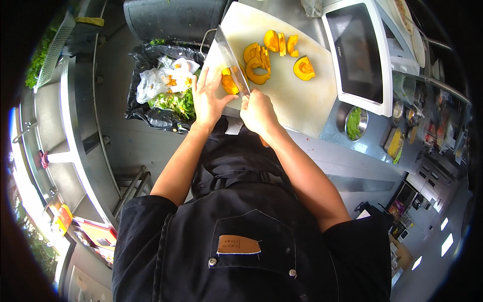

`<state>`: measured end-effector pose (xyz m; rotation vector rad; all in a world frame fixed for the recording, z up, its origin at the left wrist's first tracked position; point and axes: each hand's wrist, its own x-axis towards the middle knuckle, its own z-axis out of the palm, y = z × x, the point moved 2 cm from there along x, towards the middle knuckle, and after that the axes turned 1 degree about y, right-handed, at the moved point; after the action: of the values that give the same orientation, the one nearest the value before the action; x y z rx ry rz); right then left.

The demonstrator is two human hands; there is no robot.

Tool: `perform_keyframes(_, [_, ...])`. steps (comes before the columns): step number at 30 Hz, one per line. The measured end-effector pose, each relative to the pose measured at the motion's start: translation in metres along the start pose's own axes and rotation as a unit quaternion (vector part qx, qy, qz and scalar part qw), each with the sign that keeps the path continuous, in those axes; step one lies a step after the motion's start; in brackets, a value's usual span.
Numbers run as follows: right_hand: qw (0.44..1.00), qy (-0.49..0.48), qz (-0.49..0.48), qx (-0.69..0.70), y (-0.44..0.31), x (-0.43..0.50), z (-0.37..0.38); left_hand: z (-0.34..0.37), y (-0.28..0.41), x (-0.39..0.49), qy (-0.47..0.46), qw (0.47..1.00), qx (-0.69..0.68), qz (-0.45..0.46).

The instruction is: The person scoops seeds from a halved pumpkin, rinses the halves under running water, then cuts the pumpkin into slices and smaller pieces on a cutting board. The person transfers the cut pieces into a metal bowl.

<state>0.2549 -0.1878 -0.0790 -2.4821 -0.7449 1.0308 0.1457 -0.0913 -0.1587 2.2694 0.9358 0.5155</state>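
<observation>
My right hand (260,113) grips the handle end of a broad kitchen knife. Its steel blade (229,56) points away from me and hides part of the pumpkin behind it. Spread fingers and an outstretched thumb show on my left hand (209,100), which is beside an orange pumpkin piece (228,83) left of the blade. Whether those fingertips press on the piece, I cannot tell. To the right of the knife, cut pumpkin slices (258,68) lie in a cluster on the white cutting board (298,98). Farther off are more pieces (271,40) and a thick wedge (304,68).
A bin lined with a black bag (137,109) stands left of the board, holding plastic and green scraps. At the board's right is a white microwave (385,90). A metal bowl of green vegetable pieces (354,122) sits on the steel counter (334,130).
</observation>
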Motion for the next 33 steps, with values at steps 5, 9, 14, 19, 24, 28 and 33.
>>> perform_keyframes(5, [1.0, 0.002, -0.008, -0.014, 0.004, 0.003, 0.005, 0.0, -0.005, -0.001, 0.005, 1.0, -0.001, 0.028])
perform_keyframes(9, [0.999, 0.012, -0.03, -0.018, 0.012, 0.01, 0.018, 0.003, -0.007, -0.005, 0.017, 0.999, 0.002, 0.038])
perform_keyframes(14, [0.998, 0.055, -0.04, -0.01, 0.016, 0.015, 0.04, 0.002, -0.008, -0.008, 0.027, 0.998, 0.016, 0.046])
perform_keyframes(19, [0.997, 0.041, -0.059, 0.0, 0.019, 0.016, 0.023, 0.0, 0.0, -0.006, 0.038, 0.998, -0.008, 0.049])
perform_keyframes(24, [0.998, 0.023, -0.053, 0.015, 0.014, 0.005, 0.006, -0.006, -0.002, -0.006, 0.036, 0.998, 0.011, 0.059])
perform_keyframes(28, [0.995, 0.063, -0.071, 0.032, 0.009, -0.003, 0.001, -0.005, -0.008, -0.005, 0.025, 0.998, 0.006, 0.056])
perform_keyframes(33, [0.995, 0.067, -0.066, 0.044, 0.008, -0.013, 0.001, 0.001, -0.007, -0.005, 0.018, 0.999, -0.006, 0.035])
